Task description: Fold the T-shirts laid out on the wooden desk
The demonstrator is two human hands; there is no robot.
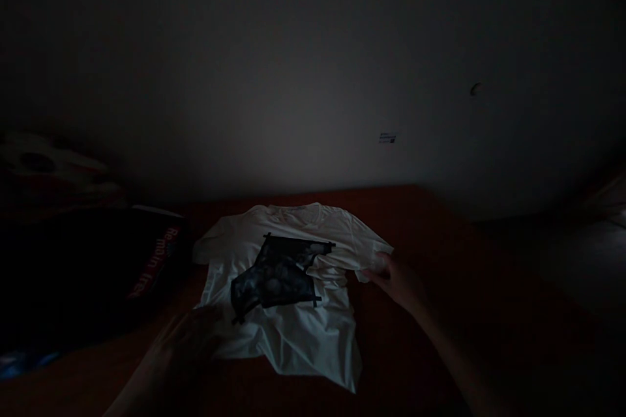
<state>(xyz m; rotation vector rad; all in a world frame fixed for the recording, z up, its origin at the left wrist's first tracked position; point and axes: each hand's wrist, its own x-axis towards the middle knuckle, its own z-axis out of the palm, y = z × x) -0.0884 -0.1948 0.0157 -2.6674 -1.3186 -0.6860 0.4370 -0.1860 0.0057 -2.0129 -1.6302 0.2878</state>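
Left hand (188,333) at shirt (298,339), sleeve (369,244) in right hand (400,281)

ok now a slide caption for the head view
In dim light, the right hand holds one sleeve of a rumpled white T-shirt, the left hand at its opposite side.

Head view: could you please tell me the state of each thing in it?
White T-shirt: spread out, rumpled.
Dark print: creased along with the fabric.
Right hand: pinching a sleeve.
Left hand: at the shirt's lower side; grip too dark to tell.
Dark lettered item: lying at left, partly in shadow.
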